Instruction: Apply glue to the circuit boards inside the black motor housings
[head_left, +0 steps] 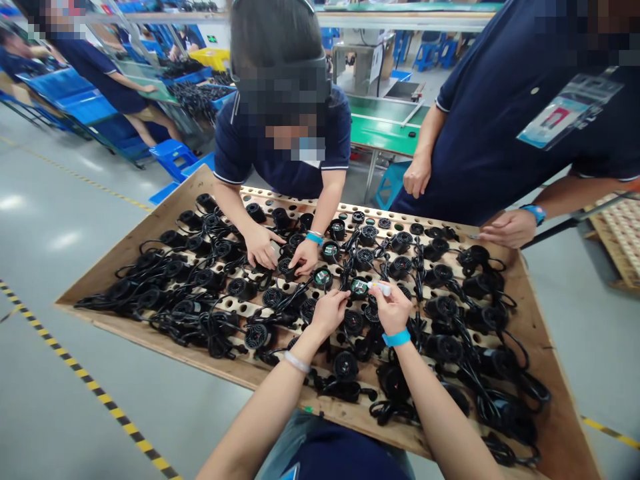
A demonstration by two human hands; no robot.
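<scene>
Across the wooden tabletop (545,333) a co-worker's hands (280,250) rest on black parts, another person (505,120) stands beside, blue stools (173,157) and a green conveyor (383,130) behind.

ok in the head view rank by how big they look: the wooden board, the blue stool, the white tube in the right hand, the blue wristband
1. wooden board
2. blue stool, though it stands farther off
3. and 4. white tube in the right hand and blue wristband: too alike to rank
</scene>
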